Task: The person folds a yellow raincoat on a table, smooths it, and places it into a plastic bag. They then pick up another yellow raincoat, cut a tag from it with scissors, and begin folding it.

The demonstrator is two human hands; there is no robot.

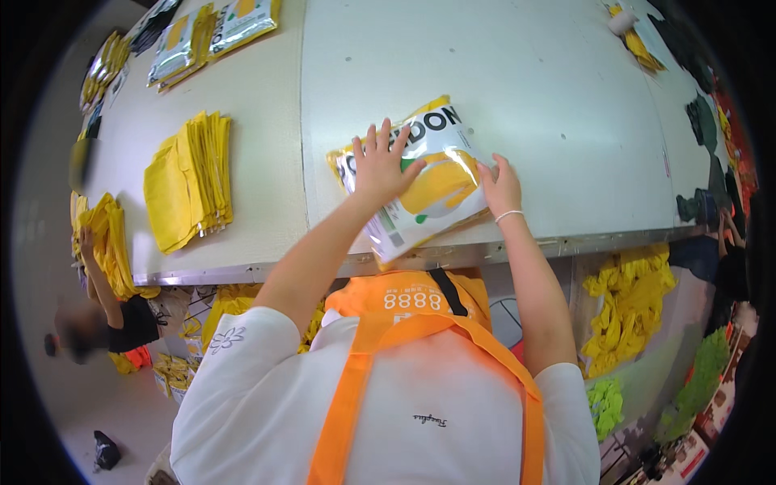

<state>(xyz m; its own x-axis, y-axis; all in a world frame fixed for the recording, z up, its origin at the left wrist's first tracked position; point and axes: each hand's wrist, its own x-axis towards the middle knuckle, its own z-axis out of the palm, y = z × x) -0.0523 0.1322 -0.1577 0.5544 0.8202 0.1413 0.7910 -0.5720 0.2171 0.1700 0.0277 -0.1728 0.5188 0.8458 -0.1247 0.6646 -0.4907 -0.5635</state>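
Left hand (380, 171) laid open, fingers spread, on glossy white-and-yellow plastic package (440, 187) at smooth white bench's (574, 153) front edge. Right side touched by part-curled right hand (503, 192), grip can't be told. Slide-off risked if pulled frontward.

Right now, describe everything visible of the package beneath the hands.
The package looks like glossy plastic: white front, bold black lettering, yellow picture, green patches, yellow at some edges. It lies flat, askew, on the pale table, its lowest corner at the near edge. The left hand spreads over it; the right hand touches its right side.
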